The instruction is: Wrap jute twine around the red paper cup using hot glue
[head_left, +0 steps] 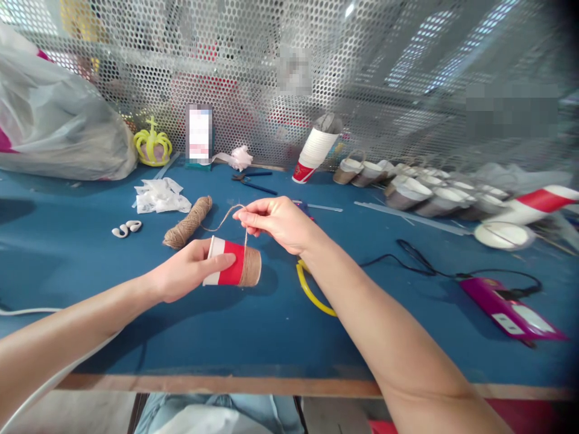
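My left hand [192, 268] grips a red and white paper cup [233, 263] that lies on its side, its base pointing right. Brown twine is wound in close rows round the cup's base end. Above the cup, my right hand [278, 223] pinches the loose twine [245, 235], which runs up from the edge of the winding. From my fingertips the strand loops left to a skein of twine [189, 222] on the table, just behind my left hand.
Twine-wrapped cups [407, 194] with handles crowd the back right, near a leaning stack of paper cups [314, 150]. Pliers [256, 181], crumpled white plastic [160, 195], white earbuds [126, 228] and a yellow crown [152, 147] lie around. A purple power strip [509, 310] with black cable is at right.
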Motion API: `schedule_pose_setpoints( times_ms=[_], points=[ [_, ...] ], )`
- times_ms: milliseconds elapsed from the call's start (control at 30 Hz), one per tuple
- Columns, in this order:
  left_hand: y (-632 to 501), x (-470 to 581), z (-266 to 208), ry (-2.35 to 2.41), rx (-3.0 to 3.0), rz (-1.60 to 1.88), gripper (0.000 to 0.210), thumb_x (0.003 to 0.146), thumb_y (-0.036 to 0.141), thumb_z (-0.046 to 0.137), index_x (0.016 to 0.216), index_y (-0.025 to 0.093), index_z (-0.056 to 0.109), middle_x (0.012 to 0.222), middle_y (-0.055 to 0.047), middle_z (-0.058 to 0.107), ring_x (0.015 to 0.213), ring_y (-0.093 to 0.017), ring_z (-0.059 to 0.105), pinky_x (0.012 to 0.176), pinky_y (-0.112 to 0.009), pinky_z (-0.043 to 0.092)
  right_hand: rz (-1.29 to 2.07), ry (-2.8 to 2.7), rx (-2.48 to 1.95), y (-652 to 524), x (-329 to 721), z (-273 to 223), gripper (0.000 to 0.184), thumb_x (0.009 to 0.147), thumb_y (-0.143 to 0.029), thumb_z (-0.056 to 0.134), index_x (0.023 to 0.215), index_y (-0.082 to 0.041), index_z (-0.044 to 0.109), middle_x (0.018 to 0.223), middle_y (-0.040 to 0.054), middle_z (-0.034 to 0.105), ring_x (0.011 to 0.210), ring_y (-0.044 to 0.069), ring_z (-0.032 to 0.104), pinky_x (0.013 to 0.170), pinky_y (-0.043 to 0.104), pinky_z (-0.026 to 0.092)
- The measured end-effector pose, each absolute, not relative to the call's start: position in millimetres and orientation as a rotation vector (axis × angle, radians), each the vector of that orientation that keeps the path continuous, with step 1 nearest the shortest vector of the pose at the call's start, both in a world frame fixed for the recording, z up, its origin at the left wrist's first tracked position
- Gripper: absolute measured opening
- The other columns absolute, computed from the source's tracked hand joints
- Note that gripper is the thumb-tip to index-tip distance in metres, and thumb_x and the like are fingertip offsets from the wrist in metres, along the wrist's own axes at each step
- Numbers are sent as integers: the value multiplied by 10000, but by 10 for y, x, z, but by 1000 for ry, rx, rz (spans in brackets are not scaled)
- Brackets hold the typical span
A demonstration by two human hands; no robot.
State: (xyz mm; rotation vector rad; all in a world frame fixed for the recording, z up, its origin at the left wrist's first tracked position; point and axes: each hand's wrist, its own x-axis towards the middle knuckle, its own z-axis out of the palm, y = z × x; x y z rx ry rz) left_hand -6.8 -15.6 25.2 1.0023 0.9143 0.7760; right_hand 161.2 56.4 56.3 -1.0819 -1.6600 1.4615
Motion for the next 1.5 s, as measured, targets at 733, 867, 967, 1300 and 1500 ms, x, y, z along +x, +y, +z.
schedule_pose_setpoints(
  times_ms=[733,867,967,1300,1500],
  points=[
    [-147,-110,234,925,1208,800,260,733,388,613,836,150,629,746,-13,657,625,-118,545,582,-209,393,1340,-1781,-1154,562,1623,536,120,650,-256,660,673,-138,655,572,-15,567,495,64,462,484,220,366],
    [-149,-106,245,919,1189,811,268,716,394,631,818,147,629,716,-5,654,607,-110,543,570,-204,394,1326,-1792,-1142,575,1628,514,140,648,-278,667,663,-141,650,570,-14,565,500,68,466,492,224,375],
    [-146,-111,232,905,1172,803,275,716,394,634,828,143,633,734,-13,662,632,-119,561,591,-210,408,1317,-1840,-1131,573,1616,480,177,658,-314,663,668,-138,648,589,-12,571,499,67,462,504,229,381],
    [-118,-92,338,807,755,877,240,672,313,684,820,125,656,769,-55,676,661,-145,609,644,-250,484,1176,-1911,-1301,639,1577,398,221,704,-319,634,833,-141,603,653,8,603,569,104,532,563,244,417],
    [-11,-110,355,847,572,1089,304,800,184,527,1102,199,557,996,-60,647,724,-138,631,697,-271,521,930,-2038,-1184,476,1667,632,319,803,-462,477,696,-164,520,642,23,588,564,116,548,537,247,438]
  ],
)
